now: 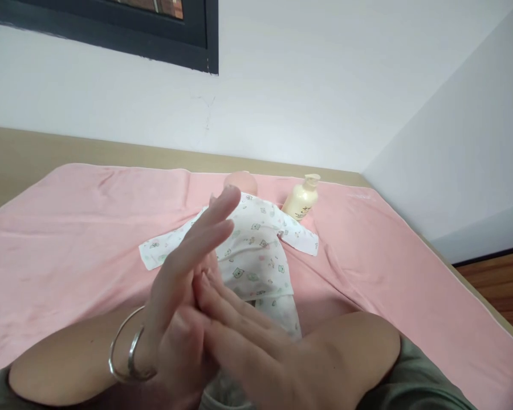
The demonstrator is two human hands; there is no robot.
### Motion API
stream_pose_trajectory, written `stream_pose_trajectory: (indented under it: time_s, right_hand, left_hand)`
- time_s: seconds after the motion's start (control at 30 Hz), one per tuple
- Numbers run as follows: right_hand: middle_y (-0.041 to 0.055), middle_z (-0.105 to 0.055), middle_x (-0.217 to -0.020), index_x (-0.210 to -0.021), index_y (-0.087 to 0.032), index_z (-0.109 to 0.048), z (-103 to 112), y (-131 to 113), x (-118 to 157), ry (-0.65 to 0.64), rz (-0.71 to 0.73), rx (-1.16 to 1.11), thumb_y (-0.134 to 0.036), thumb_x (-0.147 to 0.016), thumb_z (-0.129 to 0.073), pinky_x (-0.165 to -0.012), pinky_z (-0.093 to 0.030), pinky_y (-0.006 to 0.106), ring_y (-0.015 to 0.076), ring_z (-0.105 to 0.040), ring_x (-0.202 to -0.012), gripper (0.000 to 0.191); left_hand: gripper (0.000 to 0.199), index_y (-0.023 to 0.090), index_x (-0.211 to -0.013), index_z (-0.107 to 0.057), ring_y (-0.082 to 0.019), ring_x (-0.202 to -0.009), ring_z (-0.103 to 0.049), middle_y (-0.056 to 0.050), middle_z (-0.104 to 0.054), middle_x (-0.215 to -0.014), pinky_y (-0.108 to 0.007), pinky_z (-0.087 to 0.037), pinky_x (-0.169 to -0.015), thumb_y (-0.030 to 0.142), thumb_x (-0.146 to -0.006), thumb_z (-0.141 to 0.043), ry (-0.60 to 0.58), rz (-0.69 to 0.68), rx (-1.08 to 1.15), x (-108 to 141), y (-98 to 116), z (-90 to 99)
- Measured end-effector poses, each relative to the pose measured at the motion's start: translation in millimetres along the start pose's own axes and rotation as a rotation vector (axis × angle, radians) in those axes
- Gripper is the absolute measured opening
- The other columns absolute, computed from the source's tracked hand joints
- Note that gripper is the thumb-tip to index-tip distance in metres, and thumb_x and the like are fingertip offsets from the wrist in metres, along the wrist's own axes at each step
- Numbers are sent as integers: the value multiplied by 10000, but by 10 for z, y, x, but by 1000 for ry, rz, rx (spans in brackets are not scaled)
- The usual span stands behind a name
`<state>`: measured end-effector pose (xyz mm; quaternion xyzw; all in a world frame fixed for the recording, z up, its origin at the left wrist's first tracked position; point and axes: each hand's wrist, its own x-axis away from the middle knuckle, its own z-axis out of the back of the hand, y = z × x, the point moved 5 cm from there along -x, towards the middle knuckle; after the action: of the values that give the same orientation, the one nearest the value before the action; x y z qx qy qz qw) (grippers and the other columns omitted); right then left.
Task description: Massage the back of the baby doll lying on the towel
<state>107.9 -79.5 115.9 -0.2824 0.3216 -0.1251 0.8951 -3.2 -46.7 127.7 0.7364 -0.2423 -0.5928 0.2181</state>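
My left hand (pixel 186 279) is raised palm inward, its fingers stretched out and slightly apart. Silver bangles (pixel 133 353) circle that wrist. Against the left palm lie the straight fingers of my right hand (pixel 248 336), so the two palms touch. I see nothing held between them, though the contact area is partly hidden. Behind the hands, a white baby garment (pixel 256 245) with small animal prints lies with its sleeves spread. A rounded pinkish shape (pixel 240 181) shows at its collar; its kind is unclear. A cream pump bottle (pixel 301 198) leans beside the right sleeve.
A pink blanket (pixel 367 250) covers most of the wooden surface (pixel 89 147). White walls (pixel 290 85) rise at the back and right, with a dark window frame (pixel 196 34) at upper left. Wood-grained boards (pixel 496 285) show at the right edge.
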Motion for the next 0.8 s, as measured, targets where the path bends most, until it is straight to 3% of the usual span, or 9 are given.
stream_pose_trajectory:
  time_s: [0.07,0.13,0.23,0.3,0.33,0.4,0.53,0.67,0.8]
  right_hand:
    - [10,-69,-1707,-1626,-321,-4,64,44,-31,14,-8,-97,-425,-1005,-526,-1264,-311,468,249,-201,-1556,817]
    - [11,-207,-1692,-1620,-337,-117,136,121,-82,87,-31,-158,-354,-990,-527,-1242,-381,467,236,-295,-1532,752]
    - [37,-501,-1556,-1507,-317,-432,284,363,-163,383,-116,-164,-233,-998,-463,-1160,-503,469,218,-520,-1405,517]
    - [41,-617,-1446,-1358,-281,-594,369,600,-189,605,-177,-24,-207,-1007,-441,-1149,-508,484,215,-592,-1333,390]
    - [47,-644,-1413,-1312,-262,-628,383,716,-208,658,-176,96,-213,-1005,-443,-1160,-492,498,223,-589,-1336,362]
    - [48,-689,-1347,-1307,-258,-629,352,979,-266,630,-172,285,-209,-996,-433,-1114,-533,465,215,-625,-1288,371]
    - [86,-712,-1297,-1269,-203,-661,240,1481,-319,452,-294,422,-140,-962,-370,-1103,-535,423,207,-647,-1248,428]
    - [137,-651,-1389,-1302,-117,-655,176,1661,-335,332,-352,474,-123,-933,-359,-1194,-443,436,227,-557,-1365,473]
    - [137,-576,-1479,-1356,-115,-625,217,1833,-330,238,-429,497,-143,-920,-376,-1257,-328,499,250,-453,-1454,503]
  left_hand:
    - [455,286,-1350,-616,-304,-1499,-371,7,-544,-1514,-586,-199,-1309,470,-1010,-375,-57,-45,-18,-71,-167,70]
    - [423,262,-1297,-647,-292,-1456,-439,-24,-593,-1462,-583,-256,-1282,413,-1026,-359,-35,-30,-42,-154,-374,143]
    - [367,207,-1249,-653,-255,-1336,-561,-70,-654,-1357,-514,-415,-1194,300,-1030,-375,61,129,-221,-233,-755,211]
    - [322,194,-1225,-650,-250,-1248,-616,-80,-683,-1289,-476,-498,-1109,284,-1000,-438,83,300,-369,-232,-1044,229]
    - [305,194,-1208,-652,-252,-1212,-633,-78,-696,-1256,-468,-519,-1077,281,-974,-476,66,375,-428,-219,-1184,230]
    - [300,191,-1186,-648,-253,-1174,-644,-80,-709,-1209,-460,-529,-1051,274,-930,-516,5,436,-521,-193,-1417,228]
    - [280,197,-1096,-650,-246,-1106,-643,-84,-713,-1139,-448,-529,-1013,228,-888,-465,-71,363,-664,-146,-1668,247]
    - [256,215,-993,-651,-239,-993,-642,-78,-710,-1032,-428,-535,-946,216,-883,-419,-127,338,-715,-102,-1735,238]
    - [281,202,-1025,-641,-253,-1016,-632,-93,-699,-1061,-442,-518,-960,210,-867,-408,-145,346,-756,-80,-1751,234]
